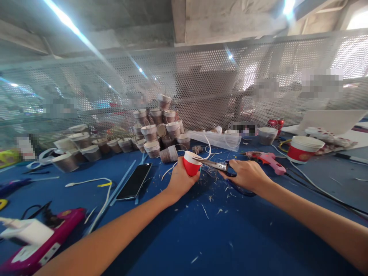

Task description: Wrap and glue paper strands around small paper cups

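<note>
My left hand (pixel 179 180) is wrapped around a small red paper cup (pixel 191 167) with a white rim, tilted above the blue table. A thin white strip (pixel 209 147) curls up from the cup's rim. In my right hand (pixel 244 174) is a pair of scissors (pixel 217 165) with dark handles, its blades reaching over the rim of the cup. Whether the blades touch the paper I cannot tell. White paper scraps (pixel 211 198) lie scattered on the table below both hands.
Many twine-wrapped cups (pixel 151 148) are stacked at the back left. A phone (pixel 134 182) and a magenta power strip (pixel 54 239) lie left. On the right are a pink glue gun (pixel 270 160), a larger red-and-white cup (pixel 304 149) and cables. A perforated metal screen (pixel 204 88) stands behind.
</note>
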Available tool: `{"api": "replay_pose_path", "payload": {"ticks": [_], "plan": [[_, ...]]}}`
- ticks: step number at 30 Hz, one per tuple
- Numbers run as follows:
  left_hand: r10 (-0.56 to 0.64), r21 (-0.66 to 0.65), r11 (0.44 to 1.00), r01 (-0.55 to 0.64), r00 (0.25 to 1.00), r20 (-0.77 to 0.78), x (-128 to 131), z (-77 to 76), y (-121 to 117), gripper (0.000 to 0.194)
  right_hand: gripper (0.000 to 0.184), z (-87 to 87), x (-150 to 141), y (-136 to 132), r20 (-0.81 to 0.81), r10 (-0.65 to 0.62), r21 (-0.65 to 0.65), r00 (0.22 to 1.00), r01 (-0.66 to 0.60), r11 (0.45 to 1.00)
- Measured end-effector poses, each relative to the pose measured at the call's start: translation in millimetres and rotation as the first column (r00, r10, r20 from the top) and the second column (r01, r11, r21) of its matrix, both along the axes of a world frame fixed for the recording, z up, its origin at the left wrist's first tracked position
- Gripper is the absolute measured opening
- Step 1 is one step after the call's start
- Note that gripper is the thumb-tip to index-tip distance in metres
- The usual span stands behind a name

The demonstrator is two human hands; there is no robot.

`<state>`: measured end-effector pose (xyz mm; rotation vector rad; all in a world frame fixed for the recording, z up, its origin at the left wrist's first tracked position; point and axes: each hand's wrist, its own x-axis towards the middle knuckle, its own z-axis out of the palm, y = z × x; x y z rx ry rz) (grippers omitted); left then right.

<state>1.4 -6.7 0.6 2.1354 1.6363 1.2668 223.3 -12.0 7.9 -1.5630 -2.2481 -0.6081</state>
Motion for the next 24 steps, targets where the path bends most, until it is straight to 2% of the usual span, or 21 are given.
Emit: {"api": "replay_pose_path", "payload": {"ticks": [10,18,24], "plan": [[0.02,0.045,0.999,-0.018,0.998,-0.056,3.6,-1.7,-5.2,0.043,0.044,0.3,0.0,-2.1,-0.003,0.039,-0.028,0.999,-0.04,0.999],[0.087,0.085,0.993,-0.079,0.992,-0.095,3.0,-2.9,-2.9,0.039,0.046,-3.1,-1.5,-1.2,-0.016,0.03,-0.022,0.999,-0.03,0.999],[0.122,0.111,0.988,-0.11,0.986,-0.113,2.7,-5.1,-1.5,0.042,0.046,-0.7,-2.3,-1.9,-0.006,0.015,-0.101,1.0,-0.016,0.995]]}}
